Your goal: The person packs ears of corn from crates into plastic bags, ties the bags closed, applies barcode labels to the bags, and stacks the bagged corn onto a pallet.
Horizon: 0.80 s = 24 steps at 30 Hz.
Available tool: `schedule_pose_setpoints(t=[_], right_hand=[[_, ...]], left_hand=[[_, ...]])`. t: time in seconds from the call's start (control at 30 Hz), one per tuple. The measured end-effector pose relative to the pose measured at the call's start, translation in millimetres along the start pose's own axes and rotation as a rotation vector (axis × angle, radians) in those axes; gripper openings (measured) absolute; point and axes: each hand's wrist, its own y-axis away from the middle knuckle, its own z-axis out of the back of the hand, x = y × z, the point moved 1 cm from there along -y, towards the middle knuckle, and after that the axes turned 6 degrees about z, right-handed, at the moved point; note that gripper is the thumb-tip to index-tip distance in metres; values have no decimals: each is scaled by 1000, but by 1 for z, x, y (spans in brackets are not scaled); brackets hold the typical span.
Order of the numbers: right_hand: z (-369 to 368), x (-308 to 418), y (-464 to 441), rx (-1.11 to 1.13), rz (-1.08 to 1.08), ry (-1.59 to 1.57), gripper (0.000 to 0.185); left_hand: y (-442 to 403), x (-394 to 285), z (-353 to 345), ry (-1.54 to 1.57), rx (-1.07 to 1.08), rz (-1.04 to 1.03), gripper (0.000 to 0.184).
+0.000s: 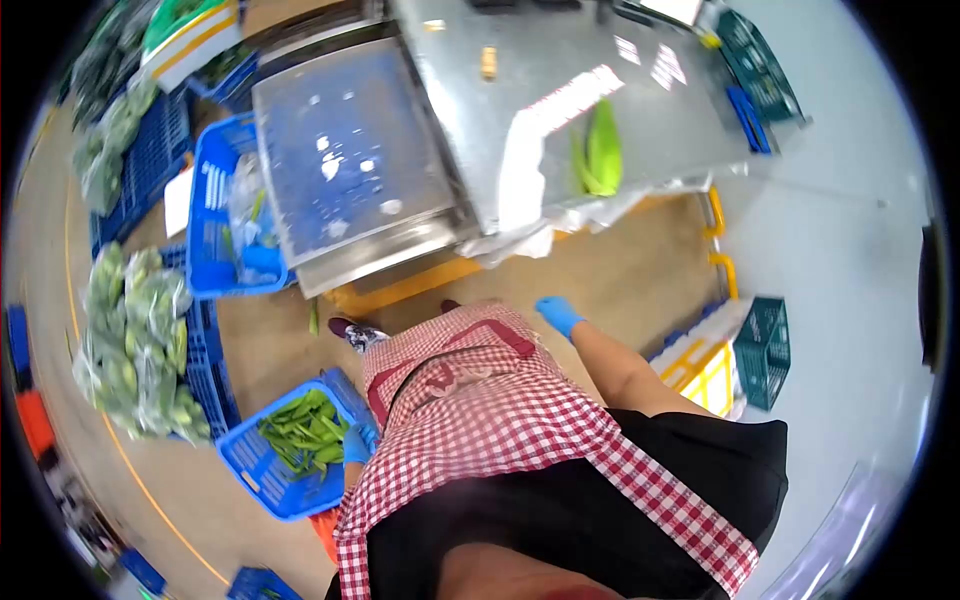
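My left hand [358,443], in a blue glove, is at the right side of a blue basket [245,462], against the leafy green vegetables [305,432] inside. Its fingers are partly hidden and too small to make out. My right hand [558,314], also gloved in blue, hangs over the floor in front of the metal table [455,60], with nothing visible in it. On that table lies a green leafy vegetable [602,150] beside a strip of white labels [522,165].
A wet metal tray [350,150] adjoins the table. Left of it stands a blue basket [205,220] holding plastic bags. Bagged green vegetables [130,350] rest on blue crates at the left. A dark green crate [762,352] and a yellow-and-white container [705,375] are at the right.
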Motion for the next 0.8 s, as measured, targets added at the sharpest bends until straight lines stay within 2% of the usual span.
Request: schedule_pose_setpoints(t=[0.03, 0.07, 0.1, 0.17, 0.23, 0.33, 0.43, 0.5, 0.57, 0.63, 0.67, 0.7, 0.73, 0.8], right_hand=[[13, -51, 8, -73, -103, 222, 19], [9, -132, 6, -204, 129, 356, 16], [22, -163, 31, -151, 241, 634, 16], [27, -235, 46, -19, -50, 289, 16], [26, -257, 69, -97, -189, 283, 15], [1, -248, 77, -376, -323, 146, 17], [-26, -226, 62, -189, 287, 696, 16], [-35, -257, 14, -310, 94, 200, 18], [-24, -292, -29, -481, 79, -104, 31], [31, -294, -59, -739, 26, -221, 48], [72, -280, -58, -867, -112, -282, 55], [110, -269, -52, -854, -135, -391, 56], [152, -247, -40, -844, -160, -498, 57], [210, -287, -75, -787, -170, -368, 65]], left_hand=[[17, -12, -26, -92, 87, -51, 15], [40, -24, -56, -236, 85, -238, 17], [18, -30, -62, -248, 123, -277, 15], [-28, -38, -72, -266, 199, -355, 13], [41, -73, -115, -258, 223, -364, 14], [75, -110, -124, -454, 262, -378, 24], [63, -134, -91, -448, 164, -379, 23], [74, -139, -72, -403, 47, -406, 23], [58, -129, -42, -261, -1, -371, 22], [55, -103, -22, -181, -44, -306, 20], [56, -85, -16, -176, -58, -259, 19], [60, -68, -11, -170, -73, -211, 18], [28, -39, 8, -89, -63, -177, 17], [2, 8, 13, 77, -51, -109, 15]])
